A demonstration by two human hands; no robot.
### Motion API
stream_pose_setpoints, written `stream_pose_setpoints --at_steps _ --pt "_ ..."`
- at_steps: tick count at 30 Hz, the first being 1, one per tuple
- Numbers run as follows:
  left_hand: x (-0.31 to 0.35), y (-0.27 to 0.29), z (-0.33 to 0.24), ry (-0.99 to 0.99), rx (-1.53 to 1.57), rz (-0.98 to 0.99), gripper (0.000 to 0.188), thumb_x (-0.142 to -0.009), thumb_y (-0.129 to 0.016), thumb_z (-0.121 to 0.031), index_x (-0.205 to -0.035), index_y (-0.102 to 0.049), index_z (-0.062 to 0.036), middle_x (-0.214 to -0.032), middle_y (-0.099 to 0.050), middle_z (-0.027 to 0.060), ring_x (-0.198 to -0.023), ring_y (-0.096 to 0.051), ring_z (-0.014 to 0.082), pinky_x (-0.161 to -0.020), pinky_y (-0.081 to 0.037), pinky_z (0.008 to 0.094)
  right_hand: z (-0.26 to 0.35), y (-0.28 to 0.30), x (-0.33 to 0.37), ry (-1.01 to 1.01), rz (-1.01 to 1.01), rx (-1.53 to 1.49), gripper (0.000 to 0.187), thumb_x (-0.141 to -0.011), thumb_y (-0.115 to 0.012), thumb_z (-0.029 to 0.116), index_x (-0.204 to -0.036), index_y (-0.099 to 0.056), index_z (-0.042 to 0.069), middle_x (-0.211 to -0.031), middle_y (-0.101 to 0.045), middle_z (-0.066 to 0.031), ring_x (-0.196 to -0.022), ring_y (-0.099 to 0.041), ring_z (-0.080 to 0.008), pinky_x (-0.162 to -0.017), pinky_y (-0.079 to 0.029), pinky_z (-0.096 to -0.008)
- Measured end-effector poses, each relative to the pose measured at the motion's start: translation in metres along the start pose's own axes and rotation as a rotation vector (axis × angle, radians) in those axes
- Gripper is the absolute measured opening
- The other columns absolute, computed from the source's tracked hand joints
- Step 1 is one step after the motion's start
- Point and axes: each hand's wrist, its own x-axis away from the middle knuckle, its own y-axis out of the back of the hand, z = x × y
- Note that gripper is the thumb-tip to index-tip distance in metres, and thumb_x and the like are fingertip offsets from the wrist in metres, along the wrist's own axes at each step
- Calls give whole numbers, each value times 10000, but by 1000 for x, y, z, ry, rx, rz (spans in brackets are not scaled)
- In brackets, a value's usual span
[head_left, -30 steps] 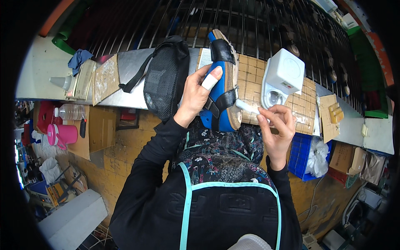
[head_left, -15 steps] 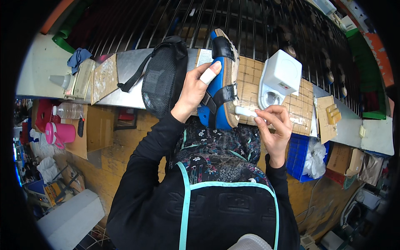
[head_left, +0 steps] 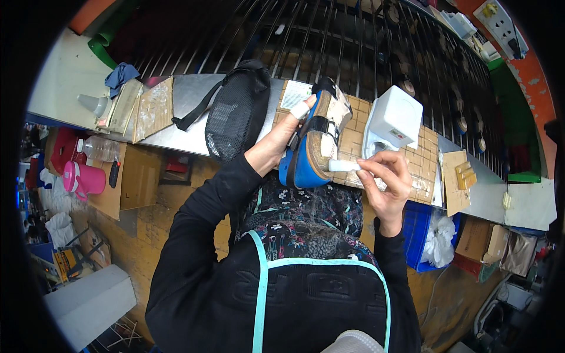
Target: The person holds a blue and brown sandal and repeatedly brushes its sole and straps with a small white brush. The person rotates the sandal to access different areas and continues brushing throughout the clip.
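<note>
My left hand (head_left: pixel 272 141), a white wrap around its thumb, grips a blue sandal (head_left: pixel 306 159) with black straps and a tan, cork-like edge. The sandal stands tilted above the near edge of the bench, its tan and cream side turned toward the right. Pinched between the fingers and thumb of my right hand (head_left: pixel 389 187) is a short white stick-like applicator (head_left: pixel 342 166). Its tip meets the tan edge near the sandal's close end; the exact contact is too small to make out. Just beyond my right hand sits a white plastic dispenser (head_left: pixel 398 115) with a round opening at its base.
Left of the sandal lies a black mesh bag (head_left: pixel 238 120) with a strap. Cardboard (head_left: pixel 360 128) covers the bench under the dispenser. Beyond runs a rack of metal rods (head_left: pixel 329 44). A blue crate (head_left: pixel 419 235) with plastic bags stands below right, a pink jug (head_left: pixel 84 177) at left.
The sandal has tipped, its far end coming lower and nearer, so more of its tan and cream side shows. My right hand keeps the applicator at the edge. The whole view has shifted slightly.
</note>
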Motion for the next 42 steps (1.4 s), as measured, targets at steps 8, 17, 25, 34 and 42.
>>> stream_pose_setpoints --at_steps 8,17,25,34,42 --pt "20 5 1 174 19 117 590 -963 -493 -482 -1397 -443 -85 -1331 -540 176 -1170 -592 221 -943 -542 351 4 -3 -35 198 125 3 236 -685 -800 122 -917 -768 152 -839 -622 2 -771 -543 -140 -719 -319 -308" --pt "36 35 33 570 607 641 598 -972 -432 -509 -1387 -425 -79 -1202 -553 214 -906 -590 387 -687 -564 450 -4 -15 -55 285 267 -125 224 -693 -800 196 -912 -776 154 -840 -630 6 -759 -537 -140 -719 -331 -299" --pt "26 33 77 843 835 891 787 -954 -402 -581 -1390 -332 69 -1173 -477 330 -678 -554 272 -535 -408 351 -11 -7 -67 344 465 -117 200 -692 -807 232 -876 -784 160 -880 -628 -5 -789 -531 -144 -721 -356 -299" --pt "7 34 32 40 -45 274 760 -930 -429 -624 -1411 -389 -37 -1258 -560 197 -1046 -645 258 -885 -561 343 2 6 -38 216 -78 446 251 -703 -800 171 -949 -755 196 -878 -622 19 -651 -481 -90 -715 -263 -322" --pt "-12 17 8 -141 -192 150 831 -908 -381 -695 -1413 -403 -36 -1317 -554 142 -1108 -615 203 -921 -528 311 24 -7 4 136 40 165 210 -728 -790 204 -934 -755 178 -875 -605 -3 -721 -513 -97 -708 -236 -331"
